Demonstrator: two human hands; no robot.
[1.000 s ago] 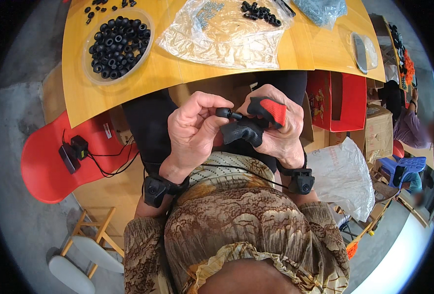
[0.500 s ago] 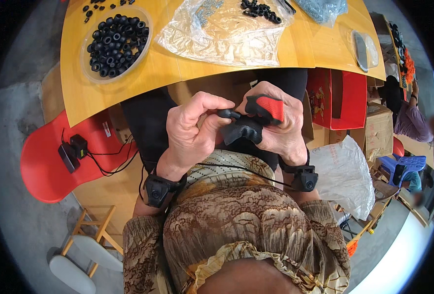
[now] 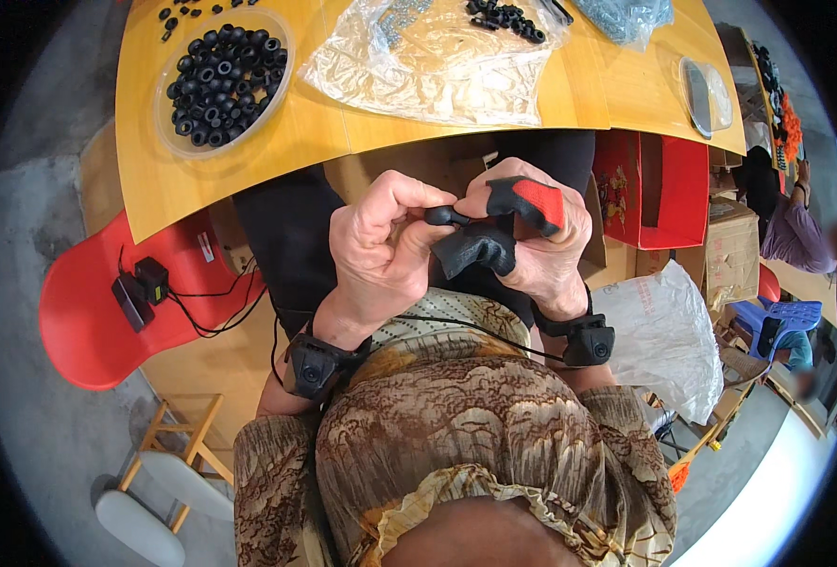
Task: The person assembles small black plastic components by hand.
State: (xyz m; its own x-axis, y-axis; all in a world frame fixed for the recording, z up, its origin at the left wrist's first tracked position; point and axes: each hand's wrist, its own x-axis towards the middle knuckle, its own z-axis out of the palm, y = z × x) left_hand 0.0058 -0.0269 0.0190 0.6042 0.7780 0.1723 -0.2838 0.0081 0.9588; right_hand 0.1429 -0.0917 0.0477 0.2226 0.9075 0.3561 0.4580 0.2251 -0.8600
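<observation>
Between the thumb and fingertips of my left hand [image 3: 381, 241] is a small round black knob [image 3: 440, 215], like a plastic cap. My right hand [image 3: 553, 236] has black coverings with a red patch [image 3: 539, 203] on some fingers. Its fingers are closed and meet the knob's right side, pinching a small black piece whose kind I cannot make out. Both hands are in front of the table's near edge, over my lap. A clear round tub [image 3: 288, 71] full of similar black knobs stands on the table at the far left.
On the yellow table [image 3: 381, 137] lie a clear plastic bag [image 3: 428, 94], small black parts [image 3: 508, 21], a bluish bag [image 3: 631, 19] and a clear lidded case [image 3: 707, 99]. A red chair [image 3: 88, 312] with a black adapter stands left. Right are a red box [image 3: 678, 194] and cardboard box [image 3: 732, 250].
My left hand has shifted slightly right and turned a little, with the knob now pressed closer to my right fingers. My right hand has moved slightly right.
</observation>
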